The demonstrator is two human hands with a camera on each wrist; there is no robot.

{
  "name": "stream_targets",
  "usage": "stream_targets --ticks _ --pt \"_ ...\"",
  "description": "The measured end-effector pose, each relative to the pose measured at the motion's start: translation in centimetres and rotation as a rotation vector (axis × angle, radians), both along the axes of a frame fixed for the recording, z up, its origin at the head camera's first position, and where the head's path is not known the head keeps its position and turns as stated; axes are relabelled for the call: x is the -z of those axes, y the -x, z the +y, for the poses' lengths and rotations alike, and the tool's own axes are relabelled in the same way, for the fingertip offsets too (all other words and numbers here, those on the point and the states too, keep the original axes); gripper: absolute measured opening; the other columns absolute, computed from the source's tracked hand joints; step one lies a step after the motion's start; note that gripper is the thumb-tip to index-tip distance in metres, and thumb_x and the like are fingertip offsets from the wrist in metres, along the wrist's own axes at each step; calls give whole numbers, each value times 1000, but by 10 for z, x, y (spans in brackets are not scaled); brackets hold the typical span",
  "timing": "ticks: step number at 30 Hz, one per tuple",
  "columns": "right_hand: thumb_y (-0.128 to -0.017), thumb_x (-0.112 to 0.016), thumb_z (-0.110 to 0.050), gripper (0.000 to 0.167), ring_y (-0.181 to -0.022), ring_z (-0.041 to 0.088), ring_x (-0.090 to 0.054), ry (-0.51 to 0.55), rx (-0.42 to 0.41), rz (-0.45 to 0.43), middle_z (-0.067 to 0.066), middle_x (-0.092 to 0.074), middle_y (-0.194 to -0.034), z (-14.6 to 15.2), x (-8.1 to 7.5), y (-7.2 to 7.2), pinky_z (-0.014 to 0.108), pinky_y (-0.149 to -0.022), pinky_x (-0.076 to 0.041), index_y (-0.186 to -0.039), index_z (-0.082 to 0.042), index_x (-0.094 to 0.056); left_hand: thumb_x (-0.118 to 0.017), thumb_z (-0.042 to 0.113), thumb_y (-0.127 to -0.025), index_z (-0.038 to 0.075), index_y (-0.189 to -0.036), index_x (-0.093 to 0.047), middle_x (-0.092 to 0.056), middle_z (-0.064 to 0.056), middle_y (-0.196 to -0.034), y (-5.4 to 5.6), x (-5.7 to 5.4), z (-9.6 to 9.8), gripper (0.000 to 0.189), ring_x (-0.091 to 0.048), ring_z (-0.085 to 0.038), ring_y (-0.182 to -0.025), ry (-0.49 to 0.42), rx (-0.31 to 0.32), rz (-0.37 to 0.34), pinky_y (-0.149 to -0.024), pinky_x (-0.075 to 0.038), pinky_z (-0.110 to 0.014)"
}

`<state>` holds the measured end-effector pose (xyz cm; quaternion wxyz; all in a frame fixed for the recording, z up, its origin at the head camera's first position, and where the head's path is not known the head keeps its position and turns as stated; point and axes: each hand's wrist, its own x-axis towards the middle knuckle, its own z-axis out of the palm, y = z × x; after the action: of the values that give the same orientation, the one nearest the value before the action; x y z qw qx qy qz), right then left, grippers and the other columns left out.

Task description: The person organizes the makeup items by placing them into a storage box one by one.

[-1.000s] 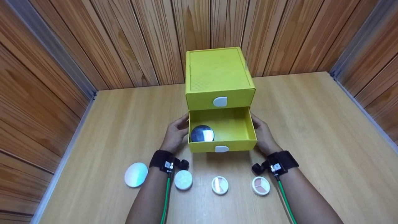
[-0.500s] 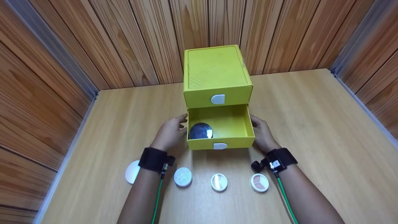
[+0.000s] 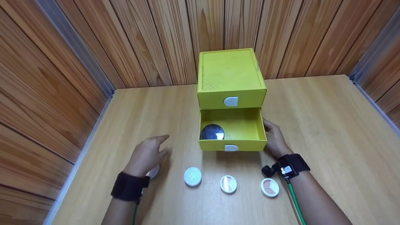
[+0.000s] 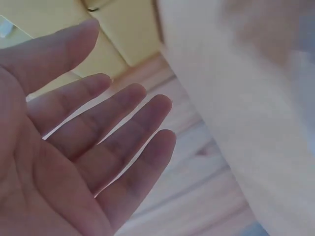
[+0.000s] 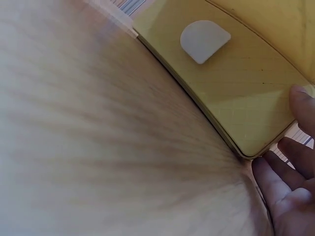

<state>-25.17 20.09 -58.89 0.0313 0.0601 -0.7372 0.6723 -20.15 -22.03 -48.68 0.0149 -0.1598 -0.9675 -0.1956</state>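
A yellow two-drawer box (image 3: 231, 68) stands at the back with its lower drawer (image 3: 247, 145) pulled out. In that drawer, at the left, leans a dark shiny round disc (image 3: 212, 132). My right hand (image 3: 275, 139) rests against the drawer's right side. In the right wrist view its thumb (image 5: 300, 105) touches the drawer near the front corner, and the other fingers lie by the lower edge. Away to the left of the box, my left hand (image 3: 145, 156) hovers with spread fingers and an empty palm. It partly covers a pale round disc (image 3: 153, 172) on the table.
In a row before the box lie a white round case with a patterned top (image 3: 192, 177), a white round case with three segments (image 3: 228, 184), and another with pinkish segments (image 3: 269, 187). Wooden panel walls (image 3: 175, 40) enclose the table (image 3: 328, 125) at the back and sides.
My left hand has let go of the drawer's left side and moved left and toward me, over the pale disc. The right hand stays at the drawer. The head view has shifted slightly.
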Motion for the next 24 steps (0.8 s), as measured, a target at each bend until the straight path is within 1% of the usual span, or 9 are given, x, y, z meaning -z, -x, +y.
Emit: stream_targets --ticks 2,5,9,12,15,17,19,22,24 --pt "-100 -54 -9 44 -119 22 -56 -3 2 -1 12 -56 -136 2 0 -1 28 -94 -49 -143 -16 -50 -75 14 -86 3 -128 -63 -65 -14 -122 -5 5 -9 45 -62 -25 -110 -11 -7 7 -86 -54 -42" --pt "-100 -55 -9 43 -116 22 -57 6 0 5 13 -58 -134 3 0 -1 28 -92 -50 -142 -15 -51 -76 18 -86 3 -128 -63 -64 -14 -124 -11 10 -18 47 -62 -26 -109 -16 -27 -33 -87 -54 -43" --pt "-100 -54 -8 42 -112 21 -59 -7 -2 -1 12 -61 -130 2 0 0 28 -91 -51 -141 -13 -52 -83 26 -79 6 -132 -60 -60 -16 -130 -17 12 -25 61 -60 -31 -113 29 -74 -154 -90 -52 -48" --pt "-99 -55 -7 42 -111 20 -59 -13 6 -4 13 -61 -128 1 1 1 28 -91 -50 -141 -12 -52 -87 32 -72 9 -135 -58 -54 -20 -136 -20 10 -27 72 -54 -39 -119 72 -106 -250 -92 -48 -55" --pt "-99 -55 -8 43 -113 21 -58 12 2 -11 14 -60 -129 -1 0 2 28 -91 -50 -142 -12 -51 -90 34 -67 11 -137 -56 -48 -24 -139 -25 10 -31 81 -49 -45 -122 106 -116 -313 -94 -44 -61" --pt "-99 -56 -9 43 -114 20 -58 14 2 -17 14 -59 -131 -1 -1 2 27 -91 -50 -142 -13 -50 -91 31 -65 11 -137 -56 -49 -24 -137 -27 13 -33 83 -51 -44 -119 128 -112 -336 -93 -45 -61" --pt "-100 -56 -11 43 -114 21 -58 25 3 -23 14 -60 -130 -1 -1 1 29 -91 -51 -142 -13 -51 -93 26 -63 10 -136 -58 -53 -21 -132 -29 16 -35 82 -55 -40 -113 138 -111 -341 -89 -48 -57" --pt "-100 -56 -11 42 -113 23 -59 19 11 -26 14 -60 -129 -1 -1 1 30 -91 -51 -142 -14 -52 -92 18 -63 11 -130 -62 -57 -13 -120 -29 19 -37 73 -57 -31 -103 140 -107 -332 -81 -53 -49" --pt "-99 -55 -9 42 -114 23 -58 6 18 -27 13 -61 -129 -1 -1 2 29 -92 -50 -141 -13 -52 -90 13 -64 11 -125 -64 -58 -9 -113 -29 21 -38 66 -57 -27 -98 131 -96 -319 -77 -53 -45"
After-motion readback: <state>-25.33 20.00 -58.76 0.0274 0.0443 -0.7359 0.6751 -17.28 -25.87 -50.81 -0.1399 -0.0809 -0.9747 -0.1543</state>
